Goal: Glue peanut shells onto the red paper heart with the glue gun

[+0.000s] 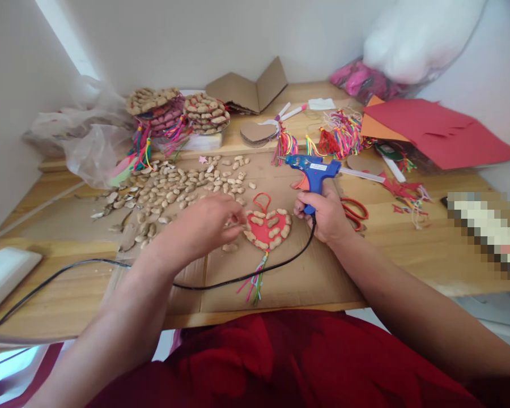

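Note:
A red heart (pixel 261 232) lies on the cardboard, edged with peanuts and with a few more on its face. It has a red loop at the top and a coloured tassel (pixel 257 279) below. At the heart's left edge is my left hand (pixel 210 222), its fingertips pinched together; what they hold, if anything, is too small to tell. My right hand (pixel 323 212) grips the handle of a blue glue gun (pixel 314 170) to the right of the heart, its nozzle pointing left. A clear glue stick (pixel 362 174) sticks out of the gun's back.
Loose peanuts (pixel 174 186) cover the left of the cardboard. A black cord (pixel 221 285) crosses in front of the heart. Finished peanut pieces (pixel 206 113) are stacked behind. Scissors (pixel 355 209), tassels (pixel 344 133) and red sheets (pixel 442 130) lie at the right.

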`<state>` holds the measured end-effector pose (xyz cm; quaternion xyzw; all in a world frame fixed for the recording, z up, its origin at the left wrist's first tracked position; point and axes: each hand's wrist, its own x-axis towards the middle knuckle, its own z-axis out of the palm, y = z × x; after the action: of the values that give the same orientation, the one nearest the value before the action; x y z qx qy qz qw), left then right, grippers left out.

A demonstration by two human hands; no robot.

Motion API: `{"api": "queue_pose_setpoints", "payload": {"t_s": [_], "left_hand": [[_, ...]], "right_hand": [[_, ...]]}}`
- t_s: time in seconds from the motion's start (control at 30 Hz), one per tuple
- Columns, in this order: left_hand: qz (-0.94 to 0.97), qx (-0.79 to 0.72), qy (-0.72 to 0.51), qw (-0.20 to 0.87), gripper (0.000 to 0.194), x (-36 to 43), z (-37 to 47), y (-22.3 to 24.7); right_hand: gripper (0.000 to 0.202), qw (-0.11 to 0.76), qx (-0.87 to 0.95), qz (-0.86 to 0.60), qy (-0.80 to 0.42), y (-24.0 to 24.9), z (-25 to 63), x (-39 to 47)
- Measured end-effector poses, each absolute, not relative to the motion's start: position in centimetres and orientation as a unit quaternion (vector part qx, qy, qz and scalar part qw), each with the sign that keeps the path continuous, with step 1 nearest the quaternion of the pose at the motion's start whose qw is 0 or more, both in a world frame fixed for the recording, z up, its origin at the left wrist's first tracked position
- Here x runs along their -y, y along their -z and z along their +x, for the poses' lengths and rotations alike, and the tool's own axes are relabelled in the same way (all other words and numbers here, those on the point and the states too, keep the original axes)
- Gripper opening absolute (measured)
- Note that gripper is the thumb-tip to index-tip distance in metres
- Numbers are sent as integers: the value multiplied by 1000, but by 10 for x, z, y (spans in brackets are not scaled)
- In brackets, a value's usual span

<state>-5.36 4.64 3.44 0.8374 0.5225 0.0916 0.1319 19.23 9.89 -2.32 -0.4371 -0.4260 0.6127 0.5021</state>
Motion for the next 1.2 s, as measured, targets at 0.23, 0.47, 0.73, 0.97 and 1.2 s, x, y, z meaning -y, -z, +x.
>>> {"api": "queue_pose_setpoints", "payload": {"t_s": [0.23,0.47,0.73,0.97,1.2], "left_hand": [[881,-445,-85,137,6,-56,-28,-22],[885,-441,-54,141,4,-61,-27,-16],[878,-442,-87,164,11,-62,-33,-20],[859,-474,-156,113,18,-57,-48,-21],[880,-421,-174,133,15,-55,-38,-8]], "right_hand": [[21,500,428,-437,-613,25,192,-98],[17,502,430,-426,-618,26,193,-99],[20,500,423,-433,-620,25,192,-98],[20,499,435,-434,-611,25,193,-99],[19,496,433,-434,-615,25,192,-99]]}}
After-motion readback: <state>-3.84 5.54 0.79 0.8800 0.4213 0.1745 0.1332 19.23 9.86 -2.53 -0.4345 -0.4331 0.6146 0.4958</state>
